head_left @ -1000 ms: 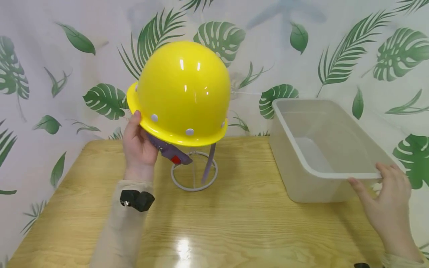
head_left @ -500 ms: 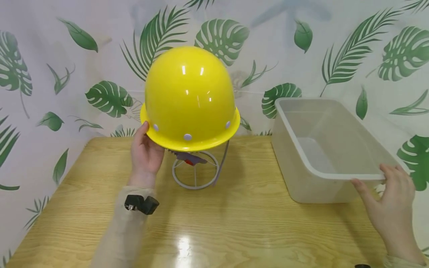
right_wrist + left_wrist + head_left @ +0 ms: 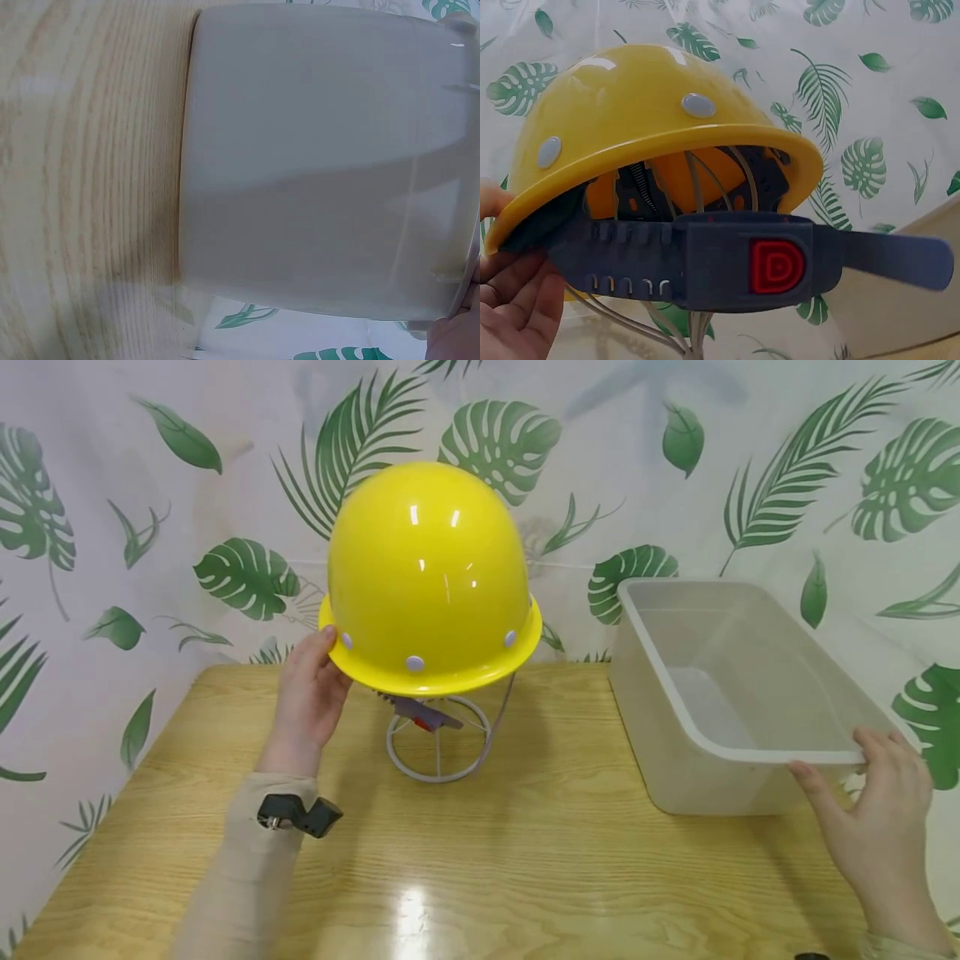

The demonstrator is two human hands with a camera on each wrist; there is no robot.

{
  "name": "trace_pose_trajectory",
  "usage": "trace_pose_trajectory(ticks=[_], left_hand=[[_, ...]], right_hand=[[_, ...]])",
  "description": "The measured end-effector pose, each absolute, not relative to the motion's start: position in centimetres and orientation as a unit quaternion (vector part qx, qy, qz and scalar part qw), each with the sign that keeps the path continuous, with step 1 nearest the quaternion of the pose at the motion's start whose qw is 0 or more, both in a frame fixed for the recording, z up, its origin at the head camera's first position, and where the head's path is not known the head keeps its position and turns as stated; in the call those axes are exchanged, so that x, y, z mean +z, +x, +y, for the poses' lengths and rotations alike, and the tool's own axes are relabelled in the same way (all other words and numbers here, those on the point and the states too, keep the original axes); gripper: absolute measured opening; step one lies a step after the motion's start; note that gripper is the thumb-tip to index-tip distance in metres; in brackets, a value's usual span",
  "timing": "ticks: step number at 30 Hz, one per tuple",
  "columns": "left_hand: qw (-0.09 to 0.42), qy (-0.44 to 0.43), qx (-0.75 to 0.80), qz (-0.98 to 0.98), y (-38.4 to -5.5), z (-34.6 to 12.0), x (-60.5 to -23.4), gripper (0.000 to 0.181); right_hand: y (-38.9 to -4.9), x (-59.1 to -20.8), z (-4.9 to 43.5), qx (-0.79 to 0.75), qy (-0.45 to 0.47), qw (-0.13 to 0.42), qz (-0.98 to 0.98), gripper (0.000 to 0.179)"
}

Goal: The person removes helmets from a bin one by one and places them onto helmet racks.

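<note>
A yellow hard hat (image 3: 431,568) with pale round rivets sits over a white wire stand (image 3: 437,778), its dome up. My left hand (image 3: 306,702) is at the left side of its brim, thumb on the edge and fingers beneath, as the left wrist view also shows. Below the brim hangs a dark grey-purple adjusting strap (image 3: 630,259) with a red button (image 3: 776,266). On the right, my right hand (image 3: 881,827) grips the near rim of a whitish plastic bin (image 3: 720,785), thumb outside and fingers over the edge. Little of that hand shows in the right wrist view.
Both the stand and the bin are on a wood-grain table (image 3: 540,860). Behind them hangs a white backdrop (image 3: 600,460) printed with green leaves, close to the table's back edge. Light glares off the tabletop near the front.
The hard hat has come down and to the right over the stand and become more level. My left hand then shifted slightly left along the brim. My right hand has stayed on the bin.
</note>
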State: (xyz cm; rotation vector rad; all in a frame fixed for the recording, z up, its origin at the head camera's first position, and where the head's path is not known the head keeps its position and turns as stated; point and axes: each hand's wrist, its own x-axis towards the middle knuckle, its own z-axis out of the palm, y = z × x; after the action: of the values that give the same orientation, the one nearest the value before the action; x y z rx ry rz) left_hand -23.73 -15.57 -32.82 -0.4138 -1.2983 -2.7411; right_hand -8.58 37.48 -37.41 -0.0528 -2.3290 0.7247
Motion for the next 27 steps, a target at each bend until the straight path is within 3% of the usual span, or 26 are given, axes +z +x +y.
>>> trace_pose_trajectory(ticks=[6,12,20,27], left_hand=[[0.039,-0.081,-0.861,-0.501,-23.6,-16.5,-32.3,0.016],[0.076,-0.068,-0.823,-0.558,-23.7,-17.2,-31.5,0.013],[0.153,-0.064,-0.699,-0.695,-23.8,-18.3,-30.9,0.033],[0.17,-0.075,-0.568,-0.802,-23.3,-19.5,-30.5,0.047]], right_hand=[[-8.6,-37.5,37.7,0.28,-0.032,0.333,-0.9,0.072],[-8.6,-37.5,37.6,0.275,-0.035,0.336,-0.9,0.074],[-8.7,-37.0,37.6,0.267,-0.033,0.323,-0.907,0.075],[-8.2,-35.5,38.1,0.21,-0.018,0.25,-0.945,0.08]])
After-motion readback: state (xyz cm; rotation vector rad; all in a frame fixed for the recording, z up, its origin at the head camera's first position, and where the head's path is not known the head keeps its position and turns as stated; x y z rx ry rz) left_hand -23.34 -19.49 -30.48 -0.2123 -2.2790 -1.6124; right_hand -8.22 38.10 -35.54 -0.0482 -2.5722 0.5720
